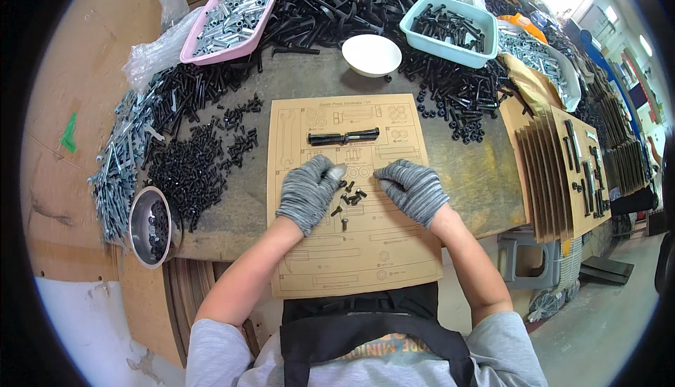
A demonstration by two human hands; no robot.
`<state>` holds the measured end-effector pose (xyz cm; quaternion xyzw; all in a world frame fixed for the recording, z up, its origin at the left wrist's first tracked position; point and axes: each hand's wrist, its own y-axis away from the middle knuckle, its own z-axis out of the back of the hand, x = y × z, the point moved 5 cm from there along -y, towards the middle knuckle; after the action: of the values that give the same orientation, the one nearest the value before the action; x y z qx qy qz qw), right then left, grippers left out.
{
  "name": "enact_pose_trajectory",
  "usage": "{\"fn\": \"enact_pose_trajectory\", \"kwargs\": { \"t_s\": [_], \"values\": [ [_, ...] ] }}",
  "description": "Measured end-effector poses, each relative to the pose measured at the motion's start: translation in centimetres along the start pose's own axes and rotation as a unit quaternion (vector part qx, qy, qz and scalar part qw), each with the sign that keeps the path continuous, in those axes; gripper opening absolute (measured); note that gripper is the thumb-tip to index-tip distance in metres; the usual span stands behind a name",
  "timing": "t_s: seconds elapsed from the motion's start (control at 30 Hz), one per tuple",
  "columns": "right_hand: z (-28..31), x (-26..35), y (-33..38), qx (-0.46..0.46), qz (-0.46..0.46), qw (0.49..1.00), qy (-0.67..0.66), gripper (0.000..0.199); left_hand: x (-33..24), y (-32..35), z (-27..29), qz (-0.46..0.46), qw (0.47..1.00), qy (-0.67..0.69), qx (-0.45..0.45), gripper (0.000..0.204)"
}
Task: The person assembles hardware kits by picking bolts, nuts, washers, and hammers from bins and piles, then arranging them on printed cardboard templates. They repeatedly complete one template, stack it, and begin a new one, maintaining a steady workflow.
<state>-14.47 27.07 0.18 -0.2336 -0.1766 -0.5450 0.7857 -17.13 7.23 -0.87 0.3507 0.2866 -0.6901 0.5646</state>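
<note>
A brown cardboard sheet (323,285) printed with hardware outlines lies in front of me, overhanging the table's near edge. Across its upper part rest long black bolts (361,135), end to end. Several short black bolts (349,198) are scattered loose on the sheet between my hands. My left hand (309,191), in a grey knit glove, is closed at the left of these bolts, thumb against the curled fingers. On their right, my right hand (413,191), gloved alike, has its fingertips pinched together over the card. Whatever either hand may hold is hidden.
A white bowl (372,55) stands beyond the sheet. A pink tray (242,44) of silver sleeves and a light-blue tray (450,55) of black bolts flank it. Small black bolts (186,165) are heaped left, near a steel bowl (143,225). Filled cardboard sheets (578,169) stand at right.
</note>
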Motion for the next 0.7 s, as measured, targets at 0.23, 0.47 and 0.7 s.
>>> {"fn": "enact_pose_trajectory", "kwargs": {
  "t_s": [0.23, 0.47, 0.7],
  "values": [
    [-0.5, 2.9, -1.4, 0.063, -0.016, 0.998, 0.024, 0.017, 1.2, -1.5, 2.2, 0.017, 0.989, -0.147, 0.012, 0.029],
    [-2.9, 3.8, -0.9, 0.133, -0.029, 0.982, 0.131, 0.012, -3.3, -5.0, 0.2, -0.028, 0.949, -0.292, 0.114, 0.034],
    [-0.1, -0.8, -5.1, 0.022, -0.12, 0.988, -0.097, 0.018, -2.9, -5.3, -1.9, -0.016, 0.949, -0.287, 0.13, 0.038]
  ]
}}
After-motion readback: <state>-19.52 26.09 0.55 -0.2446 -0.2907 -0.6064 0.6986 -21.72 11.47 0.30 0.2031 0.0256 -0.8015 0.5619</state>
